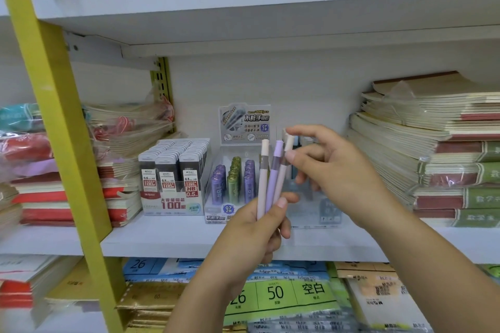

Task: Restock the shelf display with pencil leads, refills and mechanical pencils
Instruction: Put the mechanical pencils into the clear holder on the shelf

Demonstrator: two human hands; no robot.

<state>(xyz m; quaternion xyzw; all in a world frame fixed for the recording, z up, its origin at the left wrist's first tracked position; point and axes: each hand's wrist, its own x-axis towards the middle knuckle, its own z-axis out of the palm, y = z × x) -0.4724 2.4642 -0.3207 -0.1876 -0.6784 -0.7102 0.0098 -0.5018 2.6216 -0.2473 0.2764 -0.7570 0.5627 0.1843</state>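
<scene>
My left hand (259, 227) grips three mechanical pencils (272, 176) upright, two pale pink and one lilac, in front of the middle shelf (167, 240). My right hand (332, 167) pinches the top of the rightmost pink pencil between thumb and forefinger. Behind them stand a display box of purple and green lead tubes (230, 184) with a printed header card, and to its left a box of black 0.5 HB lead cases (173, 170). A clear plastic pencil display stand (313, 205) sits behind my right hand, mostly hidden.
Stacks of notebooks (438, 151) fill the shelf's right side, and wrapped notebooks (119, 159) are piled on the left. A yellow upright post (56, 121) crosses the left. Paper pads (281, 295) lie on the lower shelf. A white shelf board (243, 8) hangs overhead.
</scene>
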